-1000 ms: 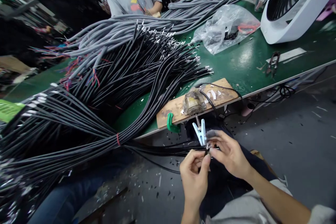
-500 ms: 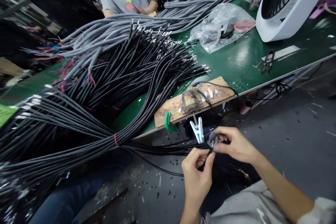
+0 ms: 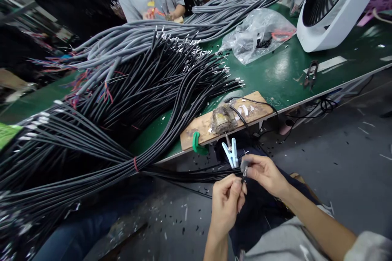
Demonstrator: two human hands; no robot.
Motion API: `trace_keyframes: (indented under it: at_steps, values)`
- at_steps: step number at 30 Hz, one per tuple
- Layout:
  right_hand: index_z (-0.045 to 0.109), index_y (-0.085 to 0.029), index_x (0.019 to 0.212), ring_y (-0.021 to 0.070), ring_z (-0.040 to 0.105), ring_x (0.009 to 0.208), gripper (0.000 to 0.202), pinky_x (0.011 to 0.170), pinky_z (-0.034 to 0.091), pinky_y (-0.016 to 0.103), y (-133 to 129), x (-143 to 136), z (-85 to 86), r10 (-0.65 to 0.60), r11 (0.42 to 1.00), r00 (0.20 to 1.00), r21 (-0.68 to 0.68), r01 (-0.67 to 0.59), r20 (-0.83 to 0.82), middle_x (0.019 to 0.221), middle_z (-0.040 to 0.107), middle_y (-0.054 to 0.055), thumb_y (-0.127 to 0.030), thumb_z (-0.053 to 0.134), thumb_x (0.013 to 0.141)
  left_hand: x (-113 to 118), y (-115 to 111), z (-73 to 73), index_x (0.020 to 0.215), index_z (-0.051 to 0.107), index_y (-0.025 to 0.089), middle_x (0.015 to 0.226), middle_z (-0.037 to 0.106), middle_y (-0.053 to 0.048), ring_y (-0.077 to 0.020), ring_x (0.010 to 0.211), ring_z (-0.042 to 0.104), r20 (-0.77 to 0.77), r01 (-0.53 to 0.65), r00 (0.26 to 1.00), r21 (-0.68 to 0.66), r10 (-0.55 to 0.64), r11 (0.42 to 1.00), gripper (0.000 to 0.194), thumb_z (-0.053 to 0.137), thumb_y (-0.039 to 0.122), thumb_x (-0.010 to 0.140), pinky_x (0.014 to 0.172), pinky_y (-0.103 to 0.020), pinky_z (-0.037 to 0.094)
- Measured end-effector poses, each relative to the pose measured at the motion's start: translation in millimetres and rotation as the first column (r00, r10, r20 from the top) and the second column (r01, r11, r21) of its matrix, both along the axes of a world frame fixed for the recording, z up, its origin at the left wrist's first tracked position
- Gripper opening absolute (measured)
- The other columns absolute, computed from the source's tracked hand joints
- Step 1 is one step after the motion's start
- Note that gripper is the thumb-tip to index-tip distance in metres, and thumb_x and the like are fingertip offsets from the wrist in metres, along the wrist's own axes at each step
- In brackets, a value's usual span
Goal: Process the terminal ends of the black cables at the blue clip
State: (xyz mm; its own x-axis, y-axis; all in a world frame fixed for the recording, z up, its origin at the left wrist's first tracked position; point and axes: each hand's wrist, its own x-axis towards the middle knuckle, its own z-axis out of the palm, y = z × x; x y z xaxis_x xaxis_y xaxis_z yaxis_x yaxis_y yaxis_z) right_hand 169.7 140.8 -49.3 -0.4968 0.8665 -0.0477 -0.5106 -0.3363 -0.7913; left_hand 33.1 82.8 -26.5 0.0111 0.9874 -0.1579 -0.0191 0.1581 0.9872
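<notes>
Low in front of me, my left hand (image 3: 226, 200) is closed, with thumb and fingers pinching a black cable (image 3: 243, 180) near its end. My right hand (image 3: 266, 173) pinches the silvery stripped wire end (image 3: 245, 171) of that cable, just above the left fingertips. Something grey, blurred, covers a fingertip of the right hand. Close beyond the hands is a light-blue clothespin (image 3: 231, 153) on the shaft of a small motor (image 3: 223, 119) wrapped in clear tape. The motor sits on a wooden board (image 3: 196, 132) at the table's edge.
A green clamp (image 3: 199, 143) grips the board. Bundled black cables (image 3: 159, 147) and grey cables (image 3: 128, 34) cover the green table (image 3: 281, 69). A plastic bag (image 3: 248, 36), thread snips (image 3: 311, 74) and a white fan (image 3: 324, 20) lie right. A person (image 3: 162, 2) works opposite.
My right hand has shifted slightly left and down, and its fingers are now at the stripped wire end. My left hand has turned a little, its fingers curled tighter around the cable.
</notes>
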Motion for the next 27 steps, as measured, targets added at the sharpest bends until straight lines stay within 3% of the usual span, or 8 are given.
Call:
trace_keyframes:
  at_steps: [4, 10, 13, 15, 17, 21, 24, 27]
  values:
    - [0.064, -0.014, 0.086, 0.0144, 0.05, 0.076, 0.017, 0.069, 0.042, 0.027, 5.4, 6.6, 8.9, 0.029, 0.96, 0.987, 0.27, -0.073, 0.161, 0.082, 0.054, 0.003, -0.031, 0.067, 0.084, -3.0, 0.1, 1.5, 0.057, 0.044, 0.016, 0.043, 0.033, 0.008, -0.0009, 0.031, 0.023, 0.181, 0.05, 0.983, -0.132, -0.025, 0.99, 0.047, 0.05, 0.046, 0.091, 0.032, -0.016, 0.015]
    - [0.051, -0.018, 0.075, 0.0114, 0.044, 0.06, 0.022, 0.055, 0.038, 0.023, -14.0, -15.4, 6.4, -0.204, 0.977, 0.969, 0.096, 0.192, 0.136, 0.068, 0.047, -0.003, -0.033, 0.063, 0.086, 9.4, -2.2, -5.1, 0.064, 0.045, 0.017, 0.046, 0.039, 0.009, -0.0018, 0.035, 0.032, 0.215, -0.06, 0.974, -0.058, 0.071, 0.997, 0.037, 0.066, 0.041, 0.083, 0.036, -0.013, 0.023]
    - [0.052, -0.018, 0.08, 0.0151, 0.049, 0.071, 0.009, 0.064, 0.042, 0.028, -20.6, -18.1, 8.1, -0.512, 0.794, 0.816, 0.509, 0.331, 0.269, 0.075, 0.051, 0.001, -0.014, 0.057, 0.086, 13.0, -5.8, -12.0, 0.064, 0.044, 0.017, 0.047, 0.038, 0.009, -0.0022, 0.037, 0.033, 0.199, -0.196, 0.96, -0.025, 0.197, 0.98, 0.035, 0.064, 0.037, 0.085, 0.038, -0.013, 0.024]
    - [0.053, -0.017, 0.085, 0.0177, 0.05, 0.079, 0.013, 0.072, 0.043, 0.033, -21.3, -13.6, 10.4, -0.634, 0.603, 0.728, 0.757, 0.252, 0.262, 0.081, 0.054, 0.004, -0.005, 0.055, 0.083, 11.3, -7.4, -14.9, 0.065, 0.046, 0.016, 0.048, 0.035, 0.009, -0.0017, 0.038, 0.029, 0.195, -0.245, 0.95, -0.025, 0.245, 0.969, 0.034, 0.061, 0.037, 0.087, 0.039, -0.013, 0.022]
    - [0.053, -0.016, 0.088, 0.0182, 0.05, 0.078, 0.016, 0.074, 0.044, 0.035, -21.9, -6.7, 12.1, -0.613, 0.524, 0.744, 0.842, 0.13, 0.266, 0.081, 0.055, 0.006, -0.002, 0.055, 0.081, 7.7, -7.5, -15.5, 0.065, 0.047, 0.016, 0.051, 0.034, 0.009, -0.0021, 0.04, 0.028, 0.153, -0.279, 0.948, -0.026, 0.28, 0.96, 0.033, 0.06, 0.036, 0.088, 0.04, -0.013, 0.022]
    - [0.052, -0.017, 0.082, 0.016, 0.049, 0.069, 0.015, 0.067, 0.044, 0.033, -25.1, 3.6, 14.4, -0.588, 0.566, 0.758, 0.813, 0.136, 0.283, 0.072, 0.052, 0.002, -0.006, 0.061, 0.078, 5.0, -5.8, -11.7, 0.064, 0.05, 0.015, 0.059, 0.041, 0.006, -0.0055, 0.051, 0.04, -0.09, -0.387, 0.914, 0.103, 0.396, 0.916, 0.027, 0.067, 0.027, 0.082, 0.047, -0.014, 0.033]
    - [0.056, -0.016, 0.083, 0.0168, 0.05, 0.069, 0.014, 0.065, 0.044, 0.032, -22.1, 3.9, 18.9, -0.668, 0.598, 0.653, 0.78, 0.186, 0.357, 0.072, 0.055, 0.002, -0.013, 0.069, 0.079, 9.9, -5.7, -8.7, 0.065, 0.054, 0.016, 0.064, 0.047, 0.004, -0.0081, 0.057, 0.046, -0.214, -0.346, 0.894, 0.232, 0.394, 0.909, 0.021, 0.067, 0.021, 0.08, 0.052, -0.016, 0.037]
    - [0.059, -0.015, 0.086, 0.0179, 0.055, 0.072, 0.003, 0.074, 0.048, 0.034, -14.2, 0.6, 22.9, -0.641, 0.585, 0.653, 0.808, 0.075, 0.404, 0.074, 0.059, 0.005, -0.012, 0.06, 0.085, 14.0, -6.7, -7.2, 0.065, 0.056, 0.016, 0.062, 0.047, 0.004, -0.0084, 0.055, 0.045, -0.249, -0.287, 0.905, 0.245, 0.346, 0.926, 0.02, 0.066, 0.021, 0.082, 0.05, -0.017, 0.036]
